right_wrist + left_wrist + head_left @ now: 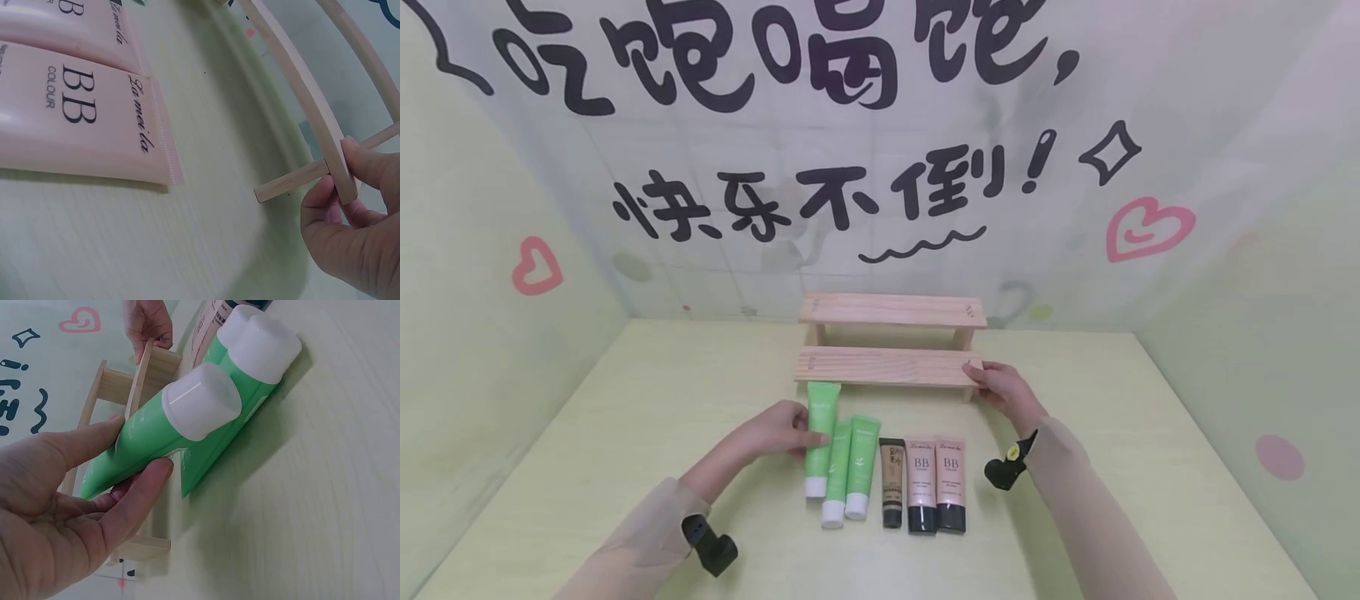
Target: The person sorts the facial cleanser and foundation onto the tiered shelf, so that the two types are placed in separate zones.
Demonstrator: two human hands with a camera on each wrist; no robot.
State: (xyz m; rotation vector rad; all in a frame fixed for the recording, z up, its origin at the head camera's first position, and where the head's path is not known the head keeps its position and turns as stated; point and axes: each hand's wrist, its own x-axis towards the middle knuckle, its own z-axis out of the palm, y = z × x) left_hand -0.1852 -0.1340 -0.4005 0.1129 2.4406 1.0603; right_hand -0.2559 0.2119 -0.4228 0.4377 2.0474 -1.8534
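In the head view my left hand [784, 429] grips a green tube [822, 425] with a white cap, thumb on one side and fingers on the other. The left wrist view shows this held tube [156, 428] raised off the table, beside two more green tubes [234, 403] that lie there. My right hand [1006, 390] pinches the right end of the lower step of a two-step wooden rack [887, 367]. Seen from the right wrist, the thumb lies on top of the wooden board [306, 94] and the fingers are beneath it.
Right of the green tubes lie a small brown tube [892, 483] and two pink BB cream tubes [922, 483] with black caps. The rack stands near the back wall [760, 275], which bears large black lettering. Side walls flank the pale wooden table [647, 400].
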